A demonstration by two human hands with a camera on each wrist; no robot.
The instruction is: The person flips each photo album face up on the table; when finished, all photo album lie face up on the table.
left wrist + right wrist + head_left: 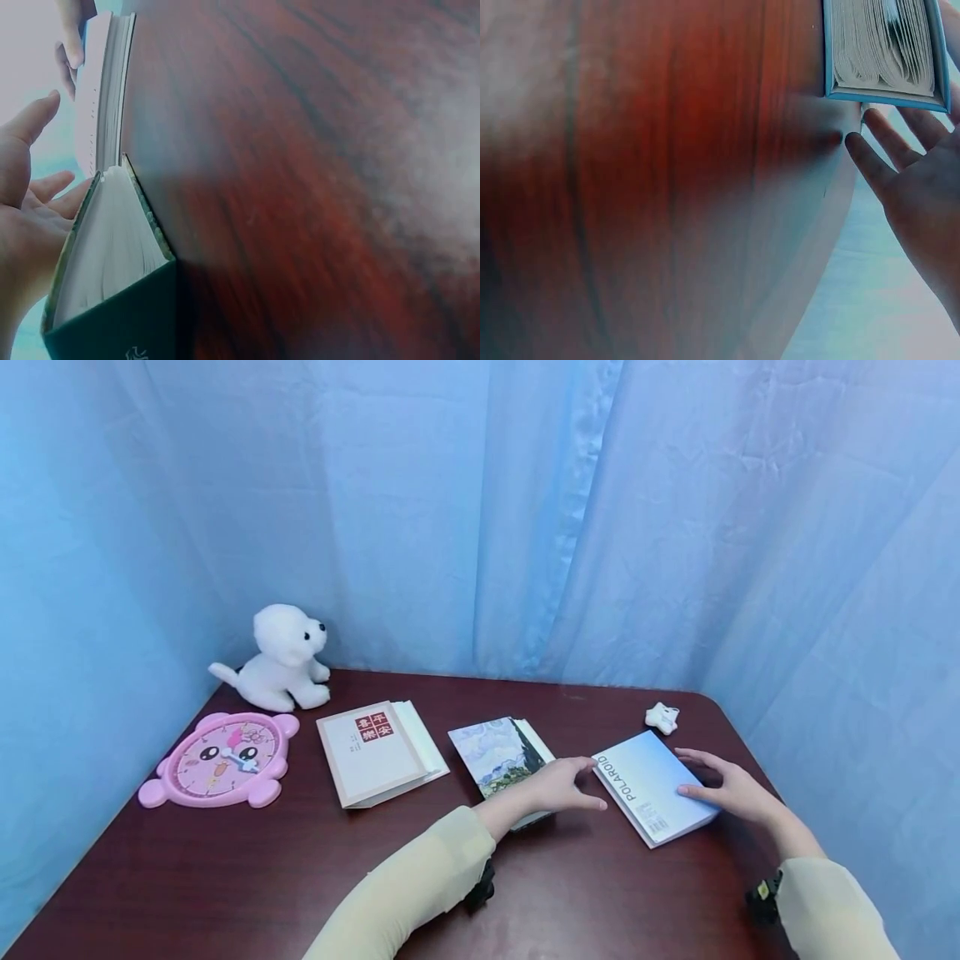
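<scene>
A white-and-blue photo album (656, 785) marked POLAROID lies flat at the right of the table. My right hand (738, 789) is at its right side, thumb over the cover and the other fingers extended along the edge. In the right wrist view, fingers spread beside the album's page end (881, 49). My left hand (555, 787) reaches over an album with a painted landscape cover (491, 756), hiding part of it. Its thumb and fingers are spread toward the POLAROID album's left edge, holding nothing. The left wrist view shows the painted album's dark green side (120, 319) beside the palm.
A cream album with red characters (367, 760) lies left of the painted one. Farther left are a pink toy clock (225, 760) and a white plush dog (285, 656). Behind the POLAROID album sits a small white star-shaped item (662, 718). Blue curtains (405, 527) surround the table (592, 902).
</scene>
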